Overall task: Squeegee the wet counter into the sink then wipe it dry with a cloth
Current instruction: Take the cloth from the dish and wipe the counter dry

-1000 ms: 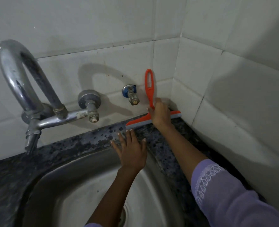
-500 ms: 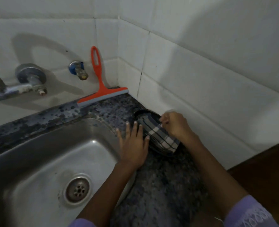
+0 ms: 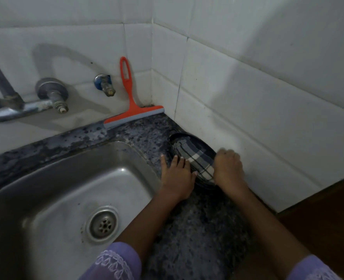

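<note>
Behind sink [image 3: 70, 178], squeegee [image 3: 133, 114] against tiles [image 3: 86, 47]

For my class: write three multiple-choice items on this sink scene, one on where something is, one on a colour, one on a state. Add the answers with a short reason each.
1. Where is the squeegee?
A. Lying in the sink
B. Propped against the back wall tiles in the corner
C. In the right hand

2. What colour is the squeegee's handle?
A. Orange-red
B. Green
C. White

3. What is the right hand doing?
A. Turning the tap
B. Hanging idle
C. Gripping the checked cloth

Answers:
1 B: its blade stands on the counter and its handle leans on the tiles, with no hand on it.
2 A: the looped handle is orange-red against the white wall.
3 C: its fingers curl on the checked cloth in a dark dish, while the left hand lies flat beside it.
</note>
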